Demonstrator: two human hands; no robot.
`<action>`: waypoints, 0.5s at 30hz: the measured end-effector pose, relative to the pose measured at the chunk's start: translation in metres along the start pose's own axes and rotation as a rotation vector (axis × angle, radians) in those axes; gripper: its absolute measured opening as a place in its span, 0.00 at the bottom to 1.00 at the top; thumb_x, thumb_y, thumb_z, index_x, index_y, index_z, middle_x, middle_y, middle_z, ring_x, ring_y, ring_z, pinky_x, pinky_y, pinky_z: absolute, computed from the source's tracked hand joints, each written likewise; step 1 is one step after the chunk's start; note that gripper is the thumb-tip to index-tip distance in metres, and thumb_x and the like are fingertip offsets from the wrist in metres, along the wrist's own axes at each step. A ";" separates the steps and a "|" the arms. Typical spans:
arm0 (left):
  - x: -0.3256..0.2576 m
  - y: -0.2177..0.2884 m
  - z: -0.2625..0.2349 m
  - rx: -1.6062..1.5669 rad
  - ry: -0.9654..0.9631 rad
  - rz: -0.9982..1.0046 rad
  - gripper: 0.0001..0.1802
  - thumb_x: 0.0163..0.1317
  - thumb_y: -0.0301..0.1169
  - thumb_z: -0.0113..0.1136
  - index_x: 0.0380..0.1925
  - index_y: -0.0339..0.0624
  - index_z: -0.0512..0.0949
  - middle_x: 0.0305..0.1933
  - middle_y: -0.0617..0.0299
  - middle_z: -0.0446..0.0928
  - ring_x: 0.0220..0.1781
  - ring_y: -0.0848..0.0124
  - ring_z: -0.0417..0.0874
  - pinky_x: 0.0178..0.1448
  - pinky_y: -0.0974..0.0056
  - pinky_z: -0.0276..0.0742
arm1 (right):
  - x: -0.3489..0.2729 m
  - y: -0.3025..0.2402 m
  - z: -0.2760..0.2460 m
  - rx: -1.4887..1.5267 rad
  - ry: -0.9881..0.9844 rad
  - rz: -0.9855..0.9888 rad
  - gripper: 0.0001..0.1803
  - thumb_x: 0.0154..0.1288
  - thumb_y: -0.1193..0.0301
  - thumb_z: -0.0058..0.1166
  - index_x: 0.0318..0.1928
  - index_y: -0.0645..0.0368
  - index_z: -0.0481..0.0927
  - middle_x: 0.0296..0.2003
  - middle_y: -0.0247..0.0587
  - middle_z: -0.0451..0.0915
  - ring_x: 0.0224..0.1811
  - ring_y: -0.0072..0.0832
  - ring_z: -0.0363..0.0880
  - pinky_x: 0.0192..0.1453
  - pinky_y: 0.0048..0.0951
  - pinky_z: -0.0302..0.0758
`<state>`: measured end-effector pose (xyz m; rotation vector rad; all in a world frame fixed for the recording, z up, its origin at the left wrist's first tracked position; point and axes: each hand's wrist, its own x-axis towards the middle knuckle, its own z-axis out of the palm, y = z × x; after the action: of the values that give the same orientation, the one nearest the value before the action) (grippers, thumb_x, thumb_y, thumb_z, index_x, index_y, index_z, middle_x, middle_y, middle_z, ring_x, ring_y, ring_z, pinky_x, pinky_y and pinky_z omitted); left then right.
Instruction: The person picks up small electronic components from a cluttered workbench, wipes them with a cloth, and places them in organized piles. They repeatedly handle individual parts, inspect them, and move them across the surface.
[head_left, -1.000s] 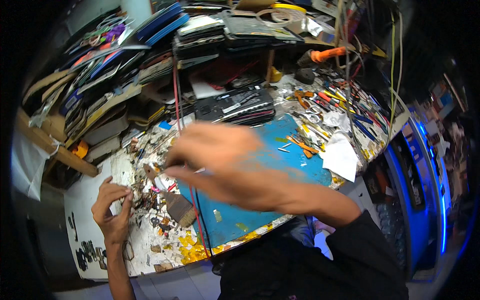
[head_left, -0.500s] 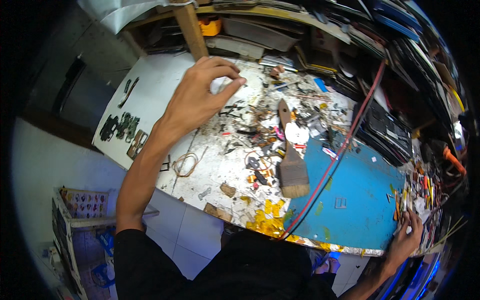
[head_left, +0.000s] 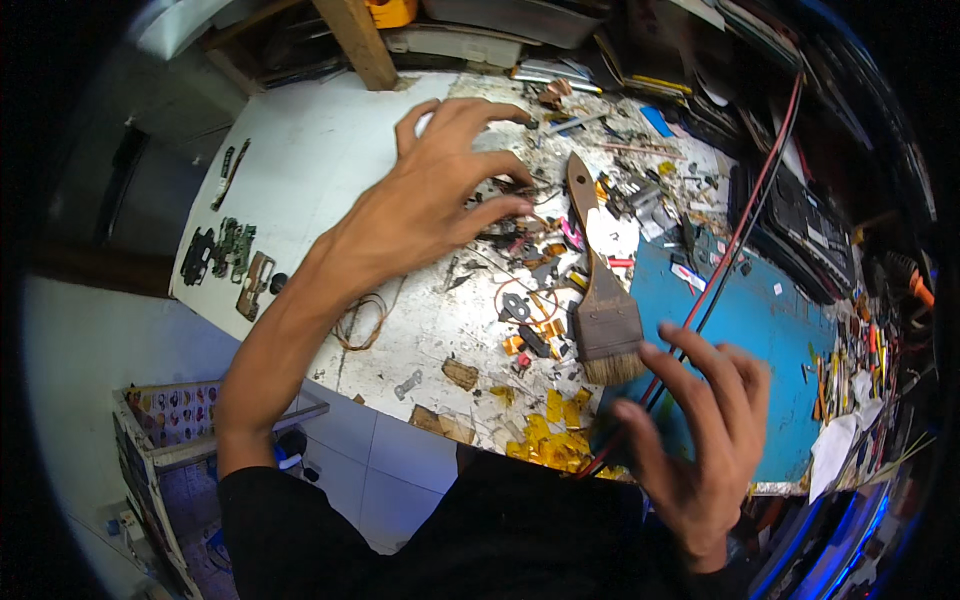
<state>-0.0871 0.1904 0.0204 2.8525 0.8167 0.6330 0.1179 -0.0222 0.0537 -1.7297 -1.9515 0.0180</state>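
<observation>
My left hand (head_left: 440, 190) reaches over the small scraps on the worktable, fingers bent and spread, the thumb and a fingertip close to the litter. A bit of white material (head_left: 422, 122) shows between its fingers; whether the hand touches it I cannot tell. A wide flat paintbrush (head_left: 608, 318) with a brown handle lies among the scraps, bristles toward me. My right hand (head_left: 708, 430) hovers over the near part of the blue mat (head_left: 770, 380), open with fingers apart, just right of the bristles. Loose electronic scraps (head_left: 535, 270) lie around the brush.
Red and black cables (head_left: 742, 235) cross the mat. Green circuit board pieces (head_left: 236, 248) lie on the white tabletop (head_left: 300, 130) at left. Stacked laptop parts (head_left: 810, 235) stand at right, near many tools (head_left: 868, 350) and white paper (head_left: 838, 450). A wooden post (head_left: 357, 45) rises at the back.
My right hand has left the tools at the right edge and come left beside the brush. My left hand has shifted slightly right, fingers spreading. The white paper now lies further over the mat's edge.
</observation>
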 end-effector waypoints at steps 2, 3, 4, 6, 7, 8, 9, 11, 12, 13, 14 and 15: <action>0.001 0.000 -0.002 0.028 0.043 0.023 0.10 0.60 0.38 0.68 0.38 0.47 0.85 0.65 0.54 0.71 0.71 0.56 0.65 0.76 0.45 0.49 | 0.008 -0.009 0.007 -0.050 -0.079 0.042 0.30 0.50 0.63 0.73 0.55 0.54 0.81 0.55 0.40 0.79 0.50 0.41 0.72 0.54 0.39 0.70; 0.001 0.000 -0.004 0.039 0.056 0.033 0.09 0.59 0.36 0.69 0.38 0.47 0.86 0.65 0.57 0.72 0.71 0.57 0.66 0.75 0.47 0.52 | 0.011 -0.012 0.010 -0.062 -0.102 0.075 0.33 0.48 0.63 0.74 0.57 0.54 0.80 0.56 0.40 0.79 0.52 0.42 0.72 0.57 0.40 0.70; 0.001 -0.001 -0.006 0.052 0.068 0.041 0.09 0.58 0.34 0.70 0.38 0.48 0.86 0.66 0.60 0.73 0.70 0.57 0.67 0.74 0.49 0.55 | 0.013 -0.015 0.013 -0.064 -0.119 0.097 0.36 0.46 0.62 0.75 0.58 0.55 0.79 0.58 0.40 0.79 0.53 0.43 0.72 0.59 0.42 0.70; 0.001 -0.002 -0.009 0.046 0.109 0.053 0.08 0.58 0.31 0.70 0.38 0.46 0.86 0.62 0.60 0.76 0.67 0.58 0.71 0.72 0.51 0.57 | 0.017 -0.015 0.019 -0.084 -0.110 0.125 0.36 0.45 0.64 0.75 0.58 0.54 0.79 0.55 0.39 0.79 0.51 0.43 0.72 0.58 0.41 0.70; 0.001 -0.002 -0.011 0.043 0.108 0.049 0.08 0.58 0.31 0.70 0.38 0.46 0.86 0.62 0.60 0.77 0.67 0.58 0.71 0.71 0.51 0.58 | 0.019 -0.014 0.021 -0.086 -0.104 0.127 0.36 0.45 0.65 0.75 0.57 0.55 0.79 0.54 0.39 0.79 0.50 0.42 0.72 0.58 0.41 0.70; 0.001 -0.003 -0.012 0.040 0.107 0.045 0.08 0.58 0.31 0.70 0.38 0.45 0.86 0.61 0.60 0.77 0.66 0.59 0.72 0.71 0.51 0.58 | 0.020 -0.013 0.022 -0.094 -0.102 0.131 0.35 0.44 0.65 0.75 0.57 0.55 0.79 0.53 0.39 0.80 0.50 0.42 0.72 0.57 0.40 0.70; 0.001 -0.003 -0.013 0.042 0.131 0.055 0.08 0.57 0.31 0.70 0.37 0.45 0.86 0.59 0.60 0.79 0.64 0.60 0.75 0.70 0.51 0.59 | 0.021 -0.013 0.022 -0.078 -0.095 0.130 0.34 0.45 0.66 0.75 0.56 0.55 0.79 0.52 0.39 0.80 0.49 0.42 0.72 0.57 0.40 0.70; 0.001 -0.003 -0.014 0.043 0.124 0.054 0.08 0.56 0.32 0.71 0.37 0.46 0.86 0.58 0.62 0.80 0.63 0.61 0.76 0.71 0.50 0.58 | 0.022 -0.011 0.021 -0.058 -0.090 0.131 0.32 0.46 0.67 0.74 0.55 0.55 0.79 0.50 0.39 0.80 0.49 0.42 0.72 0.56 0.40 0.70; 0.001 -0.003 -0.014 0.043 0.122 0.057 0.08 0.56 0.33 0.71 0.36 0.47 0.87 0.58 0.62 0.80 0.62 0.62 0.76 0.72 0.49 0.58 | 0.022 -0.010 0.020 -0.035 -0.100 0.122 0.31 0.46 0.68 0.74 0.54 0.55 0.80 0.49 0.40 0.80 0.48 0.42 0.72 0.55 0.40 0.71; 0.001 -0.003 -0.015 0.054 0.107 0.062 0.08 0.56 0.33 0.71 0.37 0.48 0.87 0.57 0.63 0.81 0.62 0.63 0.77 0.73 0.48 0.56 | 0.022 -0.010 0.017 -0.013 -0.108 0.113 0.31 0.47 0.68 0.74 0.54 0.55 0.80 0.48 0.40 0.80 0.48 0.42 0.72 0.55 0.40 0.71; 0.000 -0.003 -0.016 0.065 0.093 0.068 0.08 0.56 0.34 0.71 0.37 0.49 0.88 0.57 0.64 0.81 0.62 0.64 0.77 0.74 0.47 0.55 | 0.022 -0.009 0.015 0.009 -0.116 0.105 0.30 0.47 0.68 0.74 0.54 0.56 0.80 0.47 0.40 0.80 0.48 0.42 0.72 0.54 0.40 0.71; 0.000 -0.003 -0.016 0.076 0.078 0.075 0.08 0.56 0.34 0.71 0.37 0.51 0.88 0.56 0.65 0.81 0.61 0.65 0.77 0.75 0.45 0.53 | 0.024 -0.007 0.011 0.022 -0.117 0.095 0.28 0.49 0.69 0.72 0.53 0.56 0.80 0.46 0.41 0.80 0.47 0.42 0.73 0.53 0.40 0.71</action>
<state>-0.0952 0.1925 0.0342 2.9561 0.7627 0.7418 0.1060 0.0021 0.0551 -1.8427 -1.9410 0.1776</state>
